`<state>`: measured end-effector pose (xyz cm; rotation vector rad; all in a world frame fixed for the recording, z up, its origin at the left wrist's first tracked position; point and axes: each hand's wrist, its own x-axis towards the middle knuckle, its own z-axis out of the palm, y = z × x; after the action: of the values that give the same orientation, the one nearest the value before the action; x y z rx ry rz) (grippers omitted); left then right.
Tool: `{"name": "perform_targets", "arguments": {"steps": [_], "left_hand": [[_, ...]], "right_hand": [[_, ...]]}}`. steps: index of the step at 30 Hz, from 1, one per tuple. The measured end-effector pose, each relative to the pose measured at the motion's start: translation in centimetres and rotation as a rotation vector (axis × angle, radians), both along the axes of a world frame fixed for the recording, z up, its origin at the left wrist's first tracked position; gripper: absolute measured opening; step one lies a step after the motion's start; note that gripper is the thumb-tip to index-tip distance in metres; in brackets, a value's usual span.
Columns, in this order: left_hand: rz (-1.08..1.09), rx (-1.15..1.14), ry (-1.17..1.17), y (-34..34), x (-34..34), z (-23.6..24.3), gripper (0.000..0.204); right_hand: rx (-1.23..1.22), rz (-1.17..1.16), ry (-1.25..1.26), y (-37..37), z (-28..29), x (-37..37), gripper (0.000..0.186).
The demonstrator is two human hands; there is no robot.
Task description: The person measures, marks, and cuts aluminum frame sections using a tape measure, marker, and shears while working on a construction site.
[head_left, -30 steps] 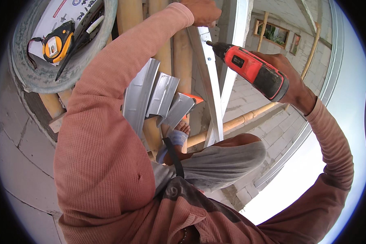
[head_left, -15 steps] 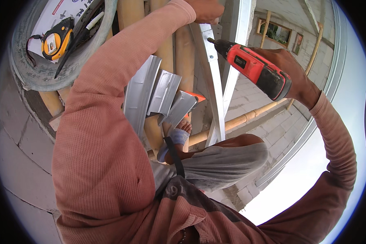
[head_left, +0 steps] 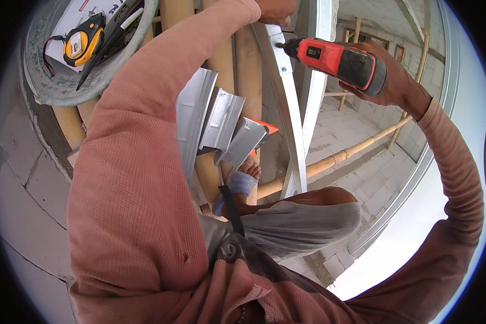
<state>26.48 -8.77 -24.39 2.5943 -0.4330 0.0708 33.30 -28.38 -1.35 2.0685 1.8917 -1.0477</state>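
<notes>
Head view: your right hand grips red drill, pointed at upper part of metal strip; left hand curled near its top, can't tell if holding anything.

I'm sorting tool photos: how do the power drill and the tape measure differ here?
The drill is red and black; the tape measure is yellow-orange and black.
The drill is gripped in the right hand; the tape measure lies in the grey tub.
The drill looks longer, the tape measure more compact.
Both have black parts.
</notes>
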Motion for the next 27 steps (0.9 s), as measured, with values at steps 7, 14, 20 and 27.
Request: {"name": "perform_targets", "arguments": {"steps": [7,14,20,27], "left_hand": [[0.054,0.066,0.069,-0.2,-0.8,0.9,0.043],[0.124,0.122,0.008,-0.7,-1.2,1.1,0.041],[0.593,0.070,-0.375,-2.1,-4.5,0.2,0.065],[1.254,-0.617,0.310,-3.1,-5.0,3.1,0.093]], "right_hand": [[-0.066,0.023,-0.086,1.7,0.7,0.2,0.045],[0.129,-0.094,-0.091,-1.4,4.7,-3.0,0.045],[0.236,-1.255,0.326,-11.7,3.7,-11.7,0.035],[0.744,-1.922,0.909,-24.5,-7.0,-20.5,0.047]]}}
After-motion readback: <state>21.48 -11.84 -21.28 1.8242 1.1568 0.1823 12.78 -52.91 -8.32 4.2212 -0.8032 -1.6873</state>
